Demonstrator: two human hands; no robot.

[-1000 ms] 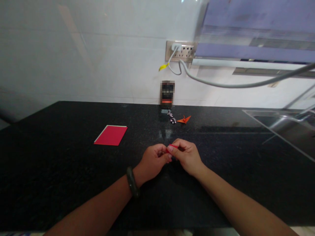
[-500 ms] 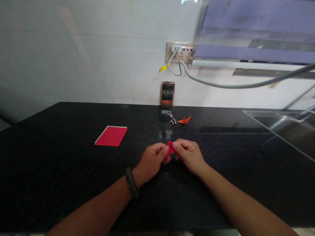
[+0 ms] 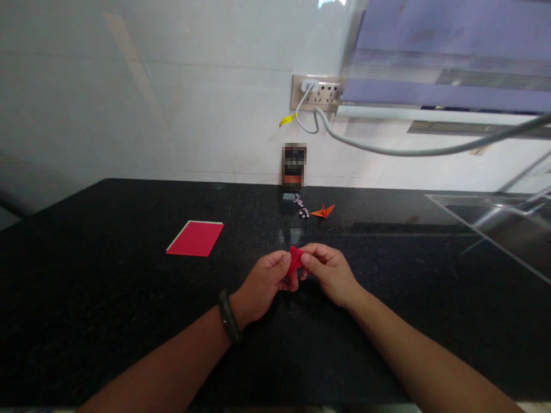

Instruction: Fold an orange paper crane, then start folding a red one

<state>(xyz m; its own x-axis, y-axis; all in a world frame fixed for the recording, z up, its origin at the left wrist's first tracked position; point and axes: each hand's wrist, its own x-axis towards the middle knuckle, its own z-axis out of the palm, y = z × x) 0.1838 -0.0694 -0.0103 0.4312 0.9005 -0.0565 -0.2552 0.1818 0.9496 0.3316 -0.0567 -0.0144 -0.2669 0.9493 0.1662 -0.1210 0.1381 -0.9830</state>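
Observation:
A small folded piece of red paper (image 3: 295, 260) is held between my two hands over the dark countertop. My left hand (image 3: 267, 280) pinches its left side, thumb on top and fingers curled beneath. On its right side, my right hand (image 3: 330, 272) grips the paper between thumb and forefinger. The finer folds are partly hidden by my fingertips. Beyond my hands sits an orange paper crane (image 3: 323, 211) with its wings spread. To the left lies a stack of square paper (image 3: 196, 238), red on top with a pale edge showing behind.
A phone-like device (image 3: 294, 166), its face blurred, leans on the wall with a beaded strap (image 3: 301, 207) before it. A sink (image 3: 508, 223) is set into the countertop (image 3: 107, 321) at right. A grey cable (image 3: 387, 150) runs from the wall socket (image 3: 316, 93).
The red paper has turned slightly between my fingers and shows a narrower shape. My left fingers have shifted a little lower beneath it. Other things stay in place.

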